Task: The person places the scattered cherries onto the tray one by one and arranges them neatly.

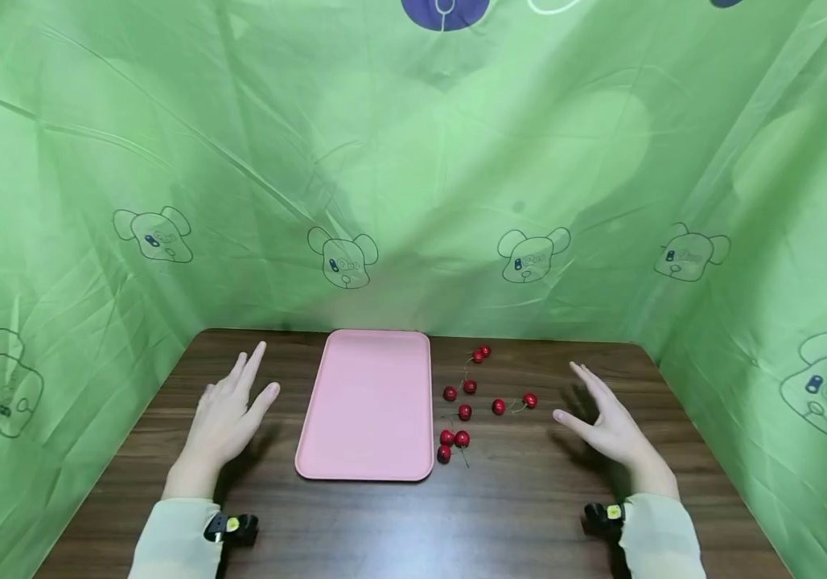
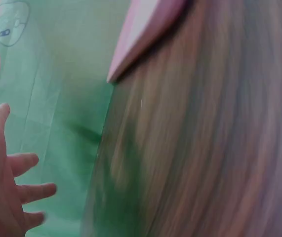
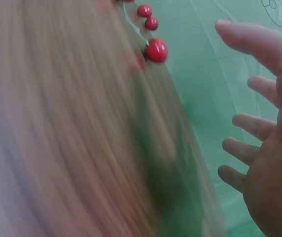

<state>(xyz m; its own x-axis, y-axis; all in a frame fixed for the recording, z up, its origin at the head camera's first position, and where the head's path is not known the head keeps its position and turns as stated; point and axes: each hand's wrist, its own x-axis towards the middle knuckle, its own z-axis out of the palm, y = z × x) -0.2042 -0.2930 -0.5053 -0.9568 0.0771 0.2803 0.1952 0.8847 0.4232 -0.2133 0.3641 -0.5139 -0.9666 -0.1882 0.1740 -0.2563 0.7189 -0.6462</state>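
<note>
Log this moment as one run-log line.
left hand open, beside pink tray | right hand open, near cherries | tray empty | cherries on table

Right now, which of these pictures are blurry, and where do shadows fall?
Head view: sharp, soft shadows under both hands on the dark wooden table. Left wrist view: table smeared, flat pink plastic tray soft. Right wrist view: streaked, small red cherries fairly clear.

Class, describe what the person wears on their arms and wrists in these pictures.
Both arms wear pale cream sleeves to the wrist. The left hand and right hand are bare. At each cuff sits a small black device with a yellow mark.
</note>
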